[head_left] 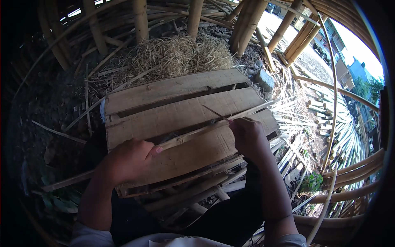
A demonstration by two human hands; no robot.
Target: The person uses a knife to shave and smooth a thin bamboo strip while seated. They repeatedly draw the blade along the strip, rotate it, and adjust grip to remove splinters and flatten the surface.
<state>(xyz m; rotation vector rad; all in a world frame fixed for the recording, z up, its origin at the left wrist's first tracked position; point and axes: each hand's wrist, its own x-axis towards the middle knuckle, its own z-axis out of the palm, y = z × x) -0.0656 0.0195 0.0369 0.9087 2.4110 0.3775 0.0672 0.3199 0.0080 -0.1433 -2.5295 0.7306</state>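
Note:
A long, pale bamboo strip point(185, 138) lies slantwise across a low wooden slatted table point(177, 109), its ends reaching past both sides. Closed around the strip near the table's left edge is my left hand point(129, 161), thumb toward the middle. My right hand point(249, 138) is wrapped round the handle of a knife point(216, 113), just above the right half of the strip. The narrow blade points up and to the left, crossing over the strip. My fingers cover the handle. Whether the blade touches the strip I cannot tell.
Behind the table is a heap of dry shavings point(177, 55), with upright bamboo posts point(141, 20) beyond it. A grey block point(264, 80) sits at the far right corner. Many cut bamboo poles point(341, 127) lie on the right. More bamboo poles point(185, 193) lie below the near edge.

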